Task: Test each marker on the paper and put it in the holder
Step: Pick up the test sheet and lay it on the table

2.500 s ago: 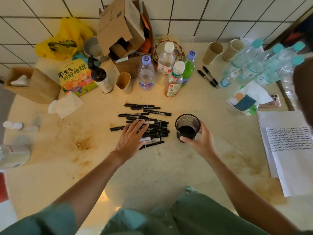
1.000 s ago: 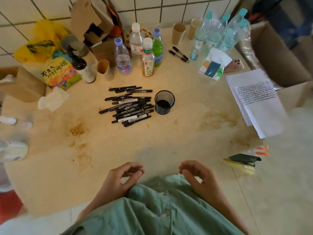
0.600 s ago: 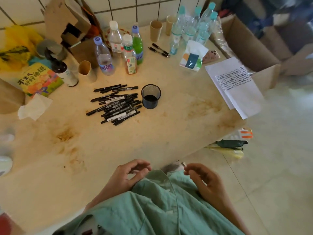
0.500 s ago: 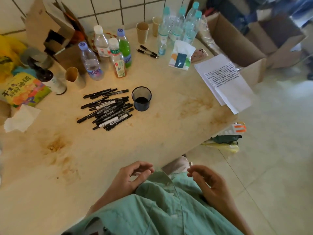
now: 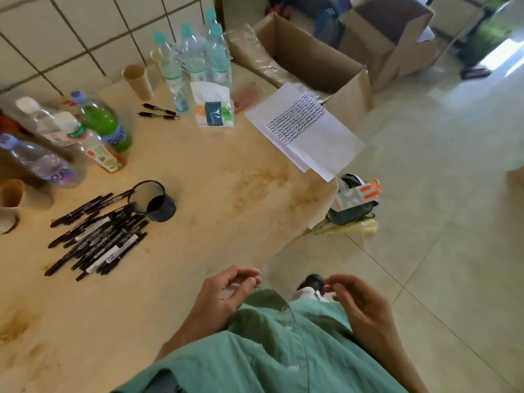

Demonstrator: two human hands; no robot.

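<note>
While both hands, left (image 5: 224,293) and right (image 5: 360,302), are idling empty and half-curled, the markers (image 5: 96,236) are lying beside the holder (image 5: 153,201), so the paper (image 5: 306,129) is needing pulling closer.

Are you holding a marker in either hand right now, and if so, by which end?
Neither. The left hand and right hand are loosely curled and empty near the shirt; the markers lie on the table beside the holder.

White tiled wall (image 5: 85,32), pale glossy floor (image 5: 453,194) — stained beige table (image 5: 226,171).
</note>
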